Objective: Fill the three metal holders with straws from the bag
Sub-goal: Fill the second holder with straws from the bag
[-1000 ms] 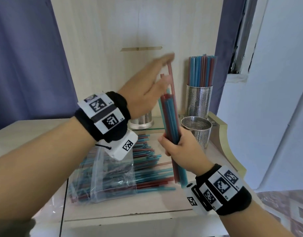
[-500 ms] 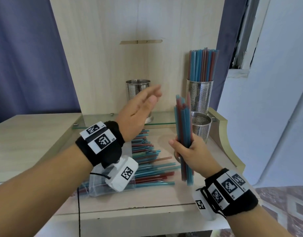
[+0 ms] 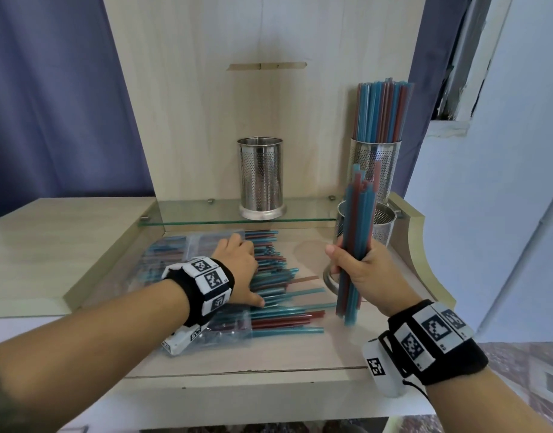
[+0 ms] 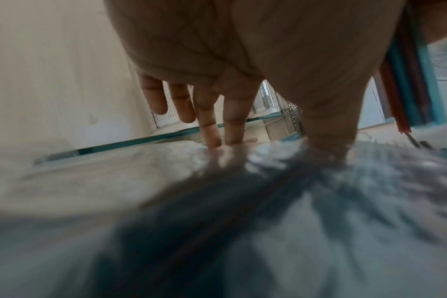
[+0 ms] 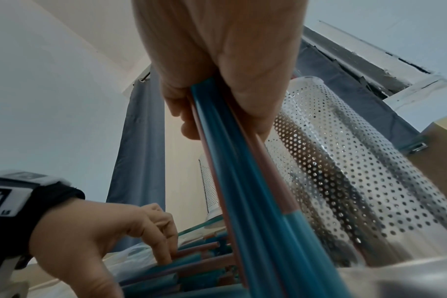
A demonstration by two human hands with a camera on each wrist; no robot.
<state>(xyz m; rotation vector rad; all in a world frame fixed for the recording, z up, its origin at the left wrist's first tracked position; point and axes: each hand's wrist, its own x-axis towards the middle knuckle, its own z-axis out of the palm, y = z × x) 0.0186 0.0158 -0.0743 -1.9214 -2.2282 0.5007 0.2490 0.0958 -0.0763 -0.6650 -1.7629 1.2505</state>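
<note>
My right hand [image 3: 361, 271] grips an upright bundle of blue and red straws [image 3: 356, 232] just in front of the low front holder [image 3: 384, 228], which looks empty. In the right wrist view the bundle [image 5: 242, 181] runs past that perforated holder [image 5: 345, 171]. My left hand [image 3: 242, 268] lies on the loose straws [image 3: 278, 295] spilling from the clear bag [image 3: 181, 254], fingers [image 4: 234, 125] straight and touching them. A second holder [image 3: 260, 179] stands empty on the glass shelf [image 3: 206, 210]. The third holder [image 3: 375, 160], back right, is packed with straws.
A wooden back panel [image 3: 269, 104] rises behind the shelf. A raised curved wooden side [image 3: 416, 245] borders the tabletop on the right, and a step [image 3: 112, 260] on the left. Blue curtains [image 3: 50, 104] hang to the left and behind.
My left hand has dropped from beside the bundle's top down onto the straws at the bag's mouth. The right hand still holds the bundle, now lower in front of the front holder.
</note>
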